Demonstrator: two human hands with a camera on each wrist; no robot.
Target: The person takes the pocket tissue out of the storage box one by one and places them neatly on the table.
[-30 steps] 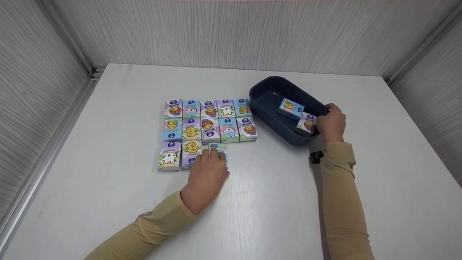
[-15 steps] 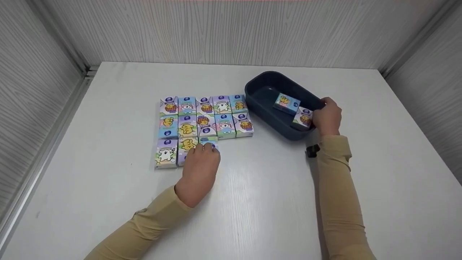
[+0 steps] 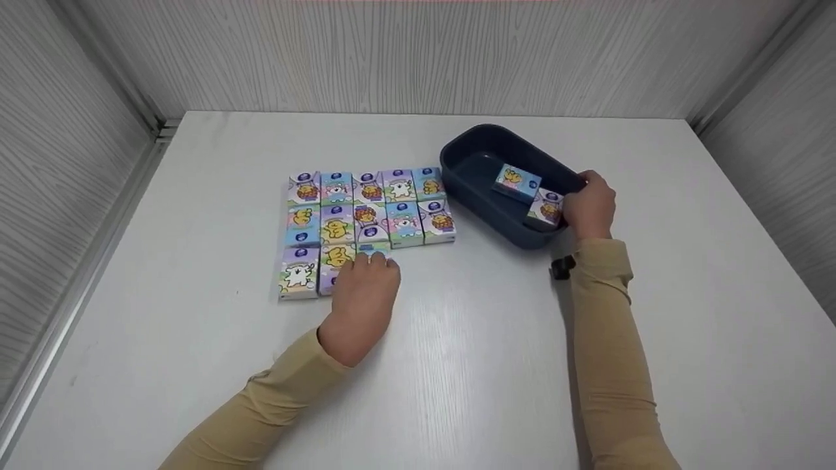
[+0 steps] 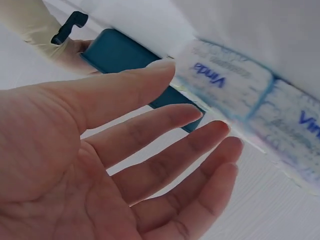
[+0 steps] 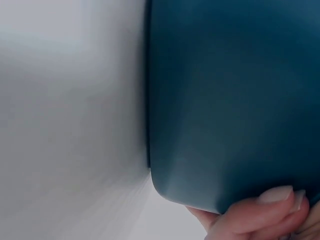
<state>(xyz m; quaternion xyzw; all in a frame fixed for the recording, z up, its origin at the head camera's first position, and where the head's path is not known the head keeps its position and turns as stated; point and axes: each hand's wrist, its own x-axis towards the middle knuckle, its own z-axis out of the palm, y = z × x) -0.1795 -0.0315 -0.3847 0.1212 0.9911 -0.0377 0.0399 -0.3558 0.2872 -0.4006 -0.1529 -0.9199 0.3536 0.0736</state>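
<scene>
Pocket tissue packs with cartoon prints lie in tight rows on the table, among them a white-bear pack (image 3: 299, 271). My left hand (image 3: 362, 300) is over the third pack (image 3: 373, 248) of the front row and hides most of it. In the left wrist view the fingers (image 4: 170, 150) are relaxed and apart from the thumb, with fingertips close to the pack's edge; contact is unclear. My right hand (image 3: 590, 205) grips the right end of a dark blue bin (image 3: 486, 212). Inside are a blue pack (image 3: 516, 181) and a white-purple pack (image 3: 545, 207).
A white table (image 3: 470, 365) carries everything, with grey wood-grain panels (image 3: 418, 59) at the back and both sides. Beneath the right cuff a small black object (image 3: 562, 267), apparently a strap or mount, shows. The bin's left end stands close to the packs' right column.
My left hand has shifted the third front-row pack left and up, against its neighbours. The right hand keeps its hold on the bin. The whole view has shifted slightly.
</scene>
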